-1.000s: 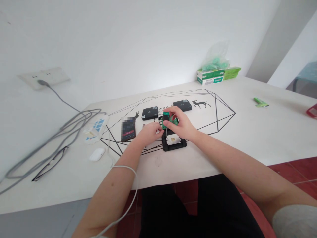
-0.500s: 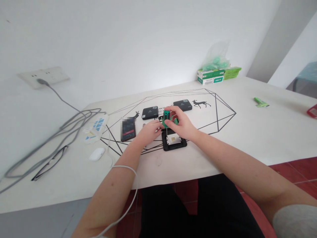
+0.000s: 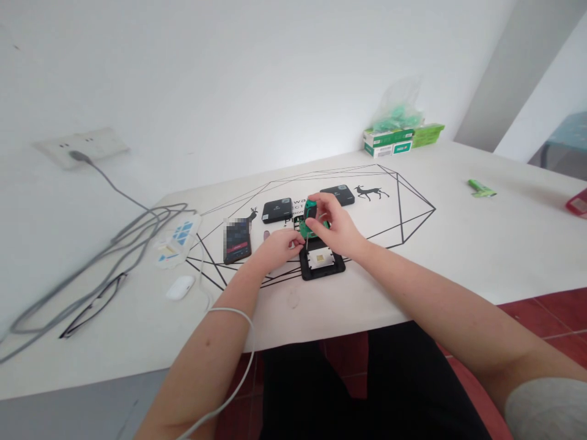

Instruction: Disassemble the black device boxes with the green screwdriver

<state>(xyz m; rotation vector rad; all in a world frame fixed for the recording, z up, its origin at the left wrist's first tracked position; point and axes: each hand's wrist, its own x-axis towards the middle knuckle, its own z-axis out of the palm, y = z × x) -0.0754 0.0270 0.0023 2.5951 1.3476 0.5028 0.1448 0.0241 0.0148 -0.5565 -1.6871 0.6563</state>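
My right hand (image 3: 338, 230) is closed around a green-handled screwdriver (image 3: 310, 211), held upright with its thin shaft pointing down into an opened black device (image 3: 332, 267) on the white table (image 3: 458, 244). A pale square part shows inside the device. My left hand (image 3: 276, 247) rests on the table just left of the device. Its fingers are curled, with the tips pinched by the screwdriver's lower end, and what they grip is hidden.
Two closed black boxes (image 3: 277, 209) (image 3: 337, 195) lie behind my hands, and a phone (image 3: 237, 239) lies to the left. A power strip (image 3: 177, 239), grey cables, glasses (image 3: 94, 302) and a white case (image 3: 180, 286) sit at far left. Green cartons (image 3: 389, 139) stand at the back and a green packet (image 3: 481, 188) lies at right.
My right hand has shifted its grip and raised the screwdriver's handle a little. My left hand has stayed beside the device with its fingertips closing in at the shaft.
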